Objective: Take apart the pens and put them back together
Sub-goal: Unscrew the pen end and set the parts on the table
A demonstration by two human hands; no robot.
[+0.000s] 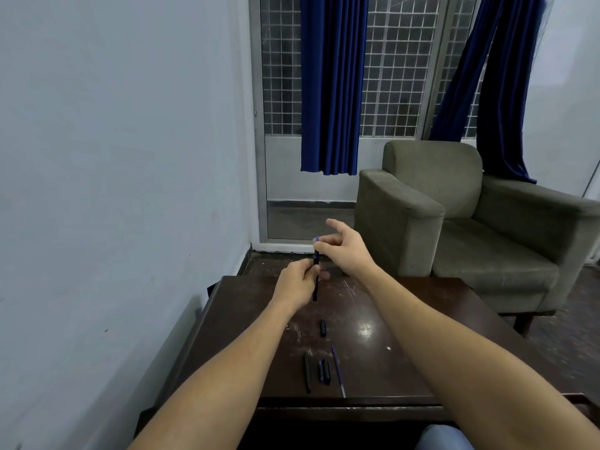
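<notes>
Both hands hold one pen (316, 259) in the air above the far edge of the table (406, 319), left of its middle. The pen is slim and black with a small blue tip at its upper end, and it stands nearly upright. The left hand (298, 282) grips the lower half, its fingers curled round the barrel, and the pen's bottom end sticks out below the fist. The right hand (349, 246) pinches the blue top between thumb and fingers (326, 245), with the forefinger raised and straight.

Five loose parts lie on the table. A short black piece (323, 328) lies alone near the middle. The other four lie in a row close to the near edge, all pointing roughly away from the person. From left to right they are a long black barrel (307, 373), a short blue-and-black piece (320, 371), a short black piece (327, 370) touching or just beside it, and a thin blue refill (338, 371).

Beyond the table's far right corner stands one grey armchair (431, 177). Two blue curtains (331, 92) hang behind it.
</notes>
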